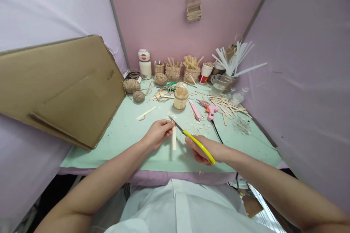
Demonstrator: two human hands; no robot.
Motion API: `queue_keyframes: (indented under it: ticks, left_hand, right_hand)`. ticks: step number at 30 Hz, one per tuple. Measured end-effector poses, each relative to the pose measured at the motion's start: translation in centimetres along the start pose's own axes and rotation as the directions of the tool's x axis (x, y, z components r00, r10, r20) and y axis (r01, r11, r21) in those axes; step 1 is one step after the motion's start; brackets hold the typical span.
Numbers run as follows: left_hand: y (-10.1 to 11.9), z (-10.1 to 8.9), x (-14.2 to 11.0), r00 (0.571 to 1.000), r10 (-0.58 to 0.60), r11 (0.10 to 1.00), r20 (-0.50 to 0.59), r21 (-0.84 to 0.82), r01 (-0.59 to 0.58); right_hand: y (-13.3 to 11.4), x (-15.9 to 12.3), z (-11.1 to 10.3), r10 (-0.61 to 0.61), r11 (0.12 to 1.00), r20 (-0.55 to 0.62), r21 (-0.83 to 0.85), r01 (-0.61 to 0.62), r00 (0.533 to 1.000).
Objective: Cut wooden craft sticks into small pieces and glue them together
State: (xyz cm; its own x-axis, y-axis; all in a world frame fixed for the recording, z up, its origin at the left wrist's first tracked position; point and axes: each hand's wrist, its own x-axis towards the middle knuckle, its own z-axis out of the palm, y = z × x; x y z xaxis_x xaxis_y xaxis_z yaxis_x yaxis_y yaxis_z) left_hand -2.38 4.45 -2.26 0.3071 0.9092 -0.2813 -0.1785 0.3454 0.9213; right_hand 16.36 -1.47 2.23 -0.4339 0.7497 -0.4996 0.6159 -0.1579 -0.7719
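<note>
My left hand (160, 132) pinches the upper end of a flat pale wooden stick (174, 141), whose lower end points toward me. In my right hand (203, 149) are scissors (198, 145) with yellow handles. Their dark blades reach up and left, right beside my left fingertips at the top of the stick. Whether the blades touch the wood I cannot tell. Just beyond the blades stands a small round wooden cup (180, 99) with bands around it. A pink craft knife (195, 110) lies to the right of the cup.
A pink glue gun (210, 109) with a black cord lies right, before scattered wooden strips (226, 105). Twine balls (131, 86), baskets of sticks (191, 74) and a container of white glue sticks (232, 76) line the back. Cardboard (68, 87) leans at left.
</note>
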Motion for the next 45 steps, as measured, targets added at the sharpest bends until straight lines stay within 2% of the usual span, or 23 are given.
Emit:
queue_keyframes:
  ticks: [9,13,16,19,21,23,25,27,28,29,31,32,34,37,41,43,45]
  left_hand:
    - [-0.1,-0.2,0.2,1.000,-0.021,1.000,-0.020,0.006,0.021]
    - [0.2,-0.6,0.3,0.999,-0.029,1.000,-0.037,-0.007,0.029]
    - [0.7,-1.0,0.4,0.996,0.040,0.998,-0.081,-0.035,-0.043]
    - [1.3,-1.2,0.4,0.970,0.149,0.981,-0.193,-0.093,-0.169]
    - [1.8,-1.3,0.4,0.957,0.173,0.968,-0.233,-0.139,-0.209]
    - [2.3,-1.3,0.4,0.965,0.165,0.968,-0.204,-0.152,-0.198]
    - [2.9,-1.4,0.6,0.981,0.147,0.984,-0.127,-0.081,-0.158]
    - [3.5,-1.6,1.2,0.991,0.127,0.984,-0.029,0.129,-0.122]
    - [3.8,-1.7,1.6,0.993,0.115,0.950,0.019,0.289,-0.116]
    - [4.1,-1.8,2.0,0.990,0.125,0.869,0.068,0.473,-0.142]
    - [4.3,-1.8,2.8,0.973,0.185,0.603,0.138,0.766,-0.223]
    - [4.2,-1.8,3.2,0.964,0.197,0.488,0.181,0.834,-0.256]
    - [3.8,-1.5,3.8,0.944,0.187,0.327,0.272,0.889,-0.321]
    - [3.0,-1.3,4.4,0.935,0.201,0.204,0.292,0.921,-0.332]
    - [2.5,-1.7,4.9,0.952,0.219,0.099,0.214,0.966,-0.240]
    - [2.6,-2.1,5.3,0.948,0.284,0.050,0.145,0.985,-0.166]
    - [2.8,-2.6,5.7,0.916,0.398,0.047,0.057,0.996,-0.082]
  right_hand:
    - [0.8,1.2,0.2,0.046,0.997,-0.011,-0.061,-0.046,0.999]
    - [0.5,1.1,-0.5,0.037,0.999,-0.012,-0.008,-0.037,0.999]
    - [0.1,0.5,-1.7,0.011,0.999,-0.085,0.038,-0.008,0.996]
    - [0.3,0.5,-2.9,-0.067,0.990,-0.191,0.106,0.088,0.979]
    - [0.5,1.1,-3.4,-0.142,0.956,-0.301,0.204,0.209,0.943]
    - [0.4,2.2,-3.8,-0.209,0.879,-0.441,0.307,0.365,0.873]
    - [-0.1,3.6,-4.2,-0.242,0.779,-0.587,0.357,0.515,0.773]
    - [-0.8,5.0,-4.7,-0.258,0.691,-0.707,0.341,0.638,0.658]
    - [-1.1,5.8,-4.9,-0.240,0.647,-0.763,0.335,0.685,0.600]
    - [-1.3,6.4,-5.0,-0.221,0.615,-0.795,0.336,0.713,0.565]
    - [-1.3,7.7,-5.1,-0.201,0.572,-0.837,0.321,0.755,0.508]
    - [-1.1,8.2,-5.1,-0.188,0.563,-0.855,0.310,0.766,0.484]
    - [-0.5,8.9,-4.8,-0.166,0.564,-0.869,0.304,0.768,0.466]
    - [0.4,9.3,-4.3,-0.157,0.570,-0.854,0.333,0.751,0.497]
    - [0.5,9.2,-4.1,-0.150,0.578,-0.844,0.348,0.738,0.515]
    - [0.3,9.1,-4.0,-0.162,0.604,-0.835,0.337,0.722,0.526]
    - [0.2,8.9,-4.0,-0.182,0.625,-0.821,0.329,0.708,0.542]
